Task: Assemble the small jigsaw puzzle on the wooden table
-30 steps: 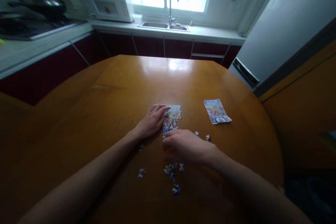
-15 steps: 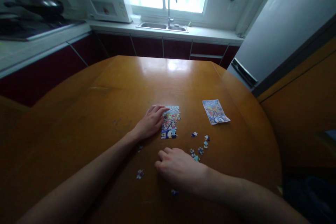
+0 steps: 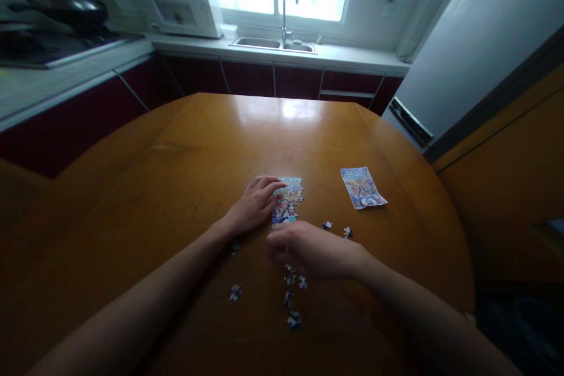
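Note:
A partly assembled colourful jigsaw (image 3: 288, 202) lies on the round wooden table (image 3: 220, 147). My left hand (image 3: 253, 205) rests flat against the jigsaw's left edge, fingers stretched onto its upper corner. My right hand (image 3: 308, 249) hovers just below the jigsaw's bottom edge, fingers curled together; whether a piece is in them is hidden. Several loose pieces (image 3: 291, 294) lie under and below that hand, and two more pieces (image 3: 337, 229) lie to its right.
A printed reference picture (image 3: 362, 187) lies to the right of the jigsaw. One stray piece (image 3: 235, 292) sits near my left forearm. Beyond the table are a counter with a sink (image 3: 275, 44), a microwave (image 3: 183, 10) and a fridge (image 3: 462, 53) at right.
My right hand dropped back toward me to the loose pieces, then rose again to the jigsaw's lower edge. The left hand stayed on the jigsaw.

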Motion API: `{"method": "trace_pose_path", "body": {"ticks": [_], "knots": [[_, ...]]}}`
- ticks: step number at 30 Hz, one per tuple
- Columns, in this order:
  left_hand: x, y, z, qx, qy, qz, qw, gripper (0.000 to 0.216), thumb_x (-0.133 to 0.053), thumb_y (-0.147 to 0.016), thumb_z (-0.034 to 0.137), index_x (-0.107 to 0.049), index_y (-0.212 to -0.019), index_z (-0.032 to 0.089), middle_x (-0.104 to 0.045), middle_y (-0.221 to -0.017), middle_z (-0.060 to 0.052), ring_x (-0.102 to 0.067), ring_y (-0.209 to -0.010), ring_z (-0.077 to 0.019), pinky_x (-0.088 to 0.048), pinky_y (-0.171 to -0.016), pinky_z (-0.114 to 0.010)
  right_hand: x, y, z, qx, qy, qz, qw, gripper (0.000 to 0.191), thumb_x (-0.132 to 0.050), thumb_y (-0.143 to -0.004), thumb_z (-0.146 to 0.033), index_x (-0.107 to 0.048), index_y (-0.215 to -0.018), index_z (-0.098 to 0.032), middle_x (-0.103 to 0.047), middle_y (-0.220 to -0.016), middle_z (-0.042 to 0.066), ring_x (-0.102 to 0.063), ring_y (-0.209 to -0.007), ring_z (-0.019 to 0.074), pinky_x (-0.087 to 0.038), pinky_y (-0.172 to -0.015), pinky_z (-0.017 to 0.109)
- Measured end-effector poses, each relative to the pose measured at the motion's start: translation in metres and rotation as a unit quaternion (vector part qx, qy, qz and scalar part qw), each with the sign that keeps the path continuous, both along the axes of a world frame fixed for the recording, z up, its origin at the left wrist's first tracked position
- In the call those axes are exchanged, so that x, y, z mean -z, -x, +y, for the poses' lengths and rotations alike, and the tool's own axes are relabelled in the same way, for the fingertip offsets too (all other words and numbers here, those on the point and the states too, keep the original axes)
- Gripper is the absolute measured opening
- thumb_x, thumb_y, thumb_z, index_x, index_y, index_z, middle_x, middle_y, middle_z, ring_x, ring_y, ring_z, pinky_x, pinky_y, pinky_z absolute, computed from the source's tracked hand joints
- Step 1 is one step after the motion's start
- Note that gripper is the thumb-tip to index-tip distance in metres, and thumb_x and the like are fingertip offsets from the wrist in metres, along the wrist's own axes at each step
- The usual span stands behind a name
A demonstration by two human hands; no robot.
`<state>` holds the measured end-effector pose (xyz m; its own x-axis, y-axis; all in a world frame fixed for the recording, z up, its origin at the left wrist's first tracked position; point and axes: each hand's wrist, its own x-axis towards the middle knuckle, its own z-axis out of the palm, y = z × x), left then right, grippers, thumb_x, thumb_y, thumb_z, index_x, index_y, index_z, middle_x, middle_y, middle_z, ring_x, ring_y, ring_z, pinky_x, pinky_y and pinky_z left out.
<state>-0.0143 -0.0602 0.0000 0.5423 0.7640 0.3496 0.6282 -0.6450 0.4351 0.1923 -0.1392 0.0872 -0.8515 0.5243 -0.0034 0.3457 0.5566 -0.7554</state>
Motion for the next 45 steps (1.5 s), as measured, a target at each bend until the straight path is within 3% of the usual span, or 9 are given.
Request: {"method": "trace_pose_path", "body": {"ticks": [2, 4, 10, 14, 17, 27, 33, 39, 45], "knots": [[-0.001, 0.000, -0.001, 0.007, 0.000, -0.003, 1.000, 0.031, -0.051, -0.100, 0.022, -0.059, -0.130, 0.027, -0.057, -0.131, -0.007, -0.047, -0.128, -0.0253, -0.041, -0.113, -0.048, 0.004, -0.012, 0.023, 0.093, 0.056, 0.094, 0.990, 0.015, -0.055, -0.088, -0.007, -0.068, -0.086, -0.015, -0.063, -0.080, 0.002, -0.054, -0.074, 0.0128, -0.045, -0.070, 0.026], [-0.003, 0.000, -0.001, 0.009, 0.005, 0.000, 1.000, 0.028, -0.053, -0.100, 0.025, -0.062, -0.126, 0.027, -0.057, -0.131, -0.007, -0.047, -0.127, -0.0260, -0.042, -0.112, -0.049, 0.014, -0.024, 0.045, 0.180, 0.058, 0.146, 0.971, 0.016, -0.057, -0.086, -0.007, -0.070, -0.085, -0.016, -0.063, -0.084, 0.002, -0.055, -0.078, 0.0131, -0.045, -0.071, 0.027], [-0.006, 0.000, -0.002, 0.014, 0.018, 0.022, 1.000, 0.027, -0.054, -0.100, 0.026, -0.066, -0.124, 0.031, -0.054, -0.134, -0.006, -0.043, -0.130, -0.0272, -0.040, -0.113, -0.051, 0.049, -0.045, 0.078, 0.341, 0.122, 0.144, 0.921, 0.017, -0.065, -0.082, -0.010, -0.072, -0.097, -0.014, -0.064, -0.068, 0.000, -0.058, -0.064, 0.0132, -0.044, -0.061, 0.026], [-0.008, 0.001, -0.004, 0.033, 0.011, 0.035, 0.999, 0.023, -0.056, -0.100, 0.030, -0.069, -0.118, 0.033, -0.052, -0.139, -0.004, -0.041, -0.132, -0.0282, -0.036, -0.114, -0.054, 0.062, -0.040, 0.075, 0.348, 0.089, 0.113, 0.926, 0.014, -0.063, -0.083, -0.009, -0.076, -0.085, -0.013, -0.074, -0.077, 0.007, -0.064, -0.070, 0.0154, -0.048, -0.066, 0.026], [-0.010, 0.001, -0.006, 0.046, 0.010, 0.050, 0.998, 0.022, -0.057, -0.100, 0.033, -0.071, -0.116, 0.035, -0.051, -0.141, -0.004, -0.040, -0.134, -0.0290, -0.034, -0.115, -0.056, 0.067, -0.035, 0.071, 0.366, 0.064, 0.088, 0.924, 0.018, -0.062, -0.083, -0.010, -0.079, -0.089, -0.013, -0.075, -0.075, 0.007, -0.066, -0.067, 0.0157, -0.049, -0.065, 0.026], [-0.013, 0.000, -0.007, 0.058, 0.006, 0.065, 0.996, 0.022, -0.057, -0.100, 0.036, -0.072, -0.116, 0.038, -0.049, -0.143, -0.003, -0.038, -0.136, -0.0299, -0.033, -0.115, -0.058, 0.065, -0.028, 0.068, 0.386, 0.004, 0.034, 0.922, 0.011, -0.069, -0.080, -0.015, -0.080, -0.080, -0.016, -0.078, -0.078, 0.008, -0.070, -0.071, 0.0178, -0.049, -0.065, 0.026], [-0.012, 0.000, -0.007, 0.055, 0.002, 0.072, 0.996, 0.022, -0.056, -0.101, 0.037, -0.071, -0.117, 0.038, -0.048, -0.144, -0.002, -0.037, -0.136, -0.0296, -0.033, -0.115, -0.058, 0.067, -0.026, 0.068, 0.417, -0.002, 0.032, 0.909, 0.008, -0.071, -0.078, -0.016, -0.079, -0.079, -0.015, -0.077, -0.076, 0.008, -0.069, -0.068, 0.0175, -0.049, -0.063, 0.026], [-0.012, 0.000, -0.007, 0.055, -0.002, 0.079, 0.995, 0.023, -0.056, -0.101, 0.036, -0.071, -0.118, 0.039, -0.048, -0.144, -0.002, -0.037, -0.136, -0.0296, -0.034, -0.116, -0.057, 0.071, -0.027, 0.072, 0.421, 0.040, 0.052, 0.905, 0.005, -0.074, -0.076, -0.017, -0.078, -0.076, -0.014, -0.076, -0.072, 0.008, -0.069, -0.066, 0.0167, -0.047, -0.059, 0.024], [-0.011, 0.000, -0.007, 0.055, 0.004, 0.065, 0.996, 0.022, -0.057, -0.100, 0.035, -0.072, -0.116, 0.039, -0.048, -0.144, -0.002, -0.037, -0.136, -0.0304, -0.033, -0.116, -0.059, 0.066, -0.022, 0.069, 0.434, 0.009, 0.001, 0.901, 0.006, -0.073, -0.077, -0.020, -0.078, -0.074, -0.017, -0.076, -0.074, 0.008, -0.068, -0.068, 0.0177, -0.046, -0.061, 0.025]]}}
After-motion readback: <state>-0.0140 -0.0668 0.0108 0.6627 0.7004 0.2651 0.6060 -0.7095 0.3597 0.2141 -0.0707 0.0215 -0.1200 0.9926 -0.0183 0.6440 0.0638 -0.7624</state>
